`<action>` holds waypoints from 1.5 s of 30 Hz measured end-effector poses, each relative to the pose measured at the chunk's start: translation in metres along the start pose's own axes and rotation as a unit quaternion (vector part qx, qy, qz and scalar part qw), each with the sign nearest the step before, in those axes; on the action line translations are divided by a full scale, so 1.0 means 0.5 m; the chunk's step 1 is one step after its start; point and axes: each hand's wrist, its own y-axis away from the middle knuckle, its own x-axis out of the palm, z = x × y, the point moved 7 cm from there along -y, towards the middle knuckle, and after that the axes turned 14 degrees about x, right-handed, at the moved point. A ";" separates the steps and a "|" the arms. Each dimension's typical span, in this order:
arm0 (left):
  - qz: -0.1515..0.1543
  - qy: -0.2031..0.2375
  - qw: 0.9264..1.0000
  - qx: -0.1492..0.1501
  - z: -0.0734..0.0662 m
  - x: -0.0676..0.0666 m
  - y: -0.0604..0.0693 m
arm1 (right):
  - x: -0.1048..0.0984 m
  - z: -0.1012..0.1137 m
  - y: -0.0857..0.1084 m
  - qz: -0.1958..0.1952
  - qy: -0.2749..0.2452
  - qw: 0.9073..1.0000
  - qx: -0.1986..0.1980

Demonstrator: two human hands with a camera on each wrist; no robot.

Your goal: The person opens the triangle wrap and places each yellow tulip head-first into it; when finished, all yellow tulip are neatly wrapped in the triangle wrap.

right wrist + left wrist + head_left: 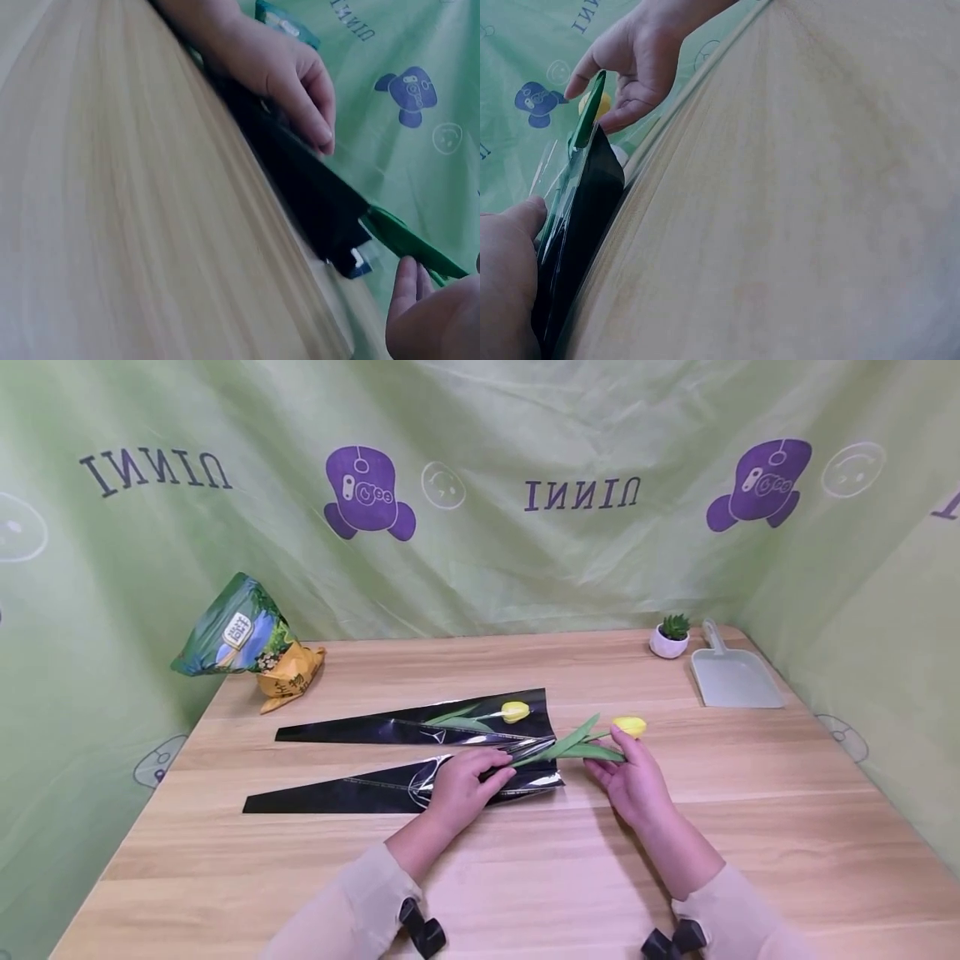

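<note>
My right hand (636, 783) holds a yellow tulip (628, 727) close below its bloom, thumb by the flower and fingers under a leaf. The tulip's green leaves (573, 742) point left, and its stem end reaches into the wide mouth of a black flower sleeve (330, 795) with a clear front. My left hand (463, 783) pinches the sleeve's film near that mouth. In the left wrist view, the sleeve (592, 202) stands partly lifted at its wide end. The lower stem is hidden by film and fingers.
Behind lies a second black sleeve (360, 728) with a yellow tulip (515, 712) inside. A green and orange bag (251, 639) stands at the back left. At the back right are a small potted succulent (670, 639) and a grey dustpan (735, 678). A printed green curtain (480, 568) surrounds the table.
</note>
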 end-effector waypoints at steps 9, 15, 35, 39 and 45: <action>0.007 0.002 1.000 -0.012 0.003 0.002 -0.003 | -0.035 0.041 0.011 0.037 0.075 0.996 -0.037; 0.009 0.006 1.000 -0.014 0.003 0.003 -0.001 | -0.065 0.066 0.010 0.062 0.107 0.991 -0.043; 0.034 -0.008 0.999 -0.007 -0.002 0.006 -0.003 | -0.124 0.123 -0.005 0.022 0.477 0.876 -0.062; 0.043 -0.010 0.999 -0.003 -0.004 0.007 -0.003 | -0.114 0.109 -0.015 0.026 0.488 0.871 -0.058; 0.046 -0.011 0.999 0.001 -0.007 0.006 -0.004 | -0.092 0.086 -0.028 0.031 0.511 0.857 -0.058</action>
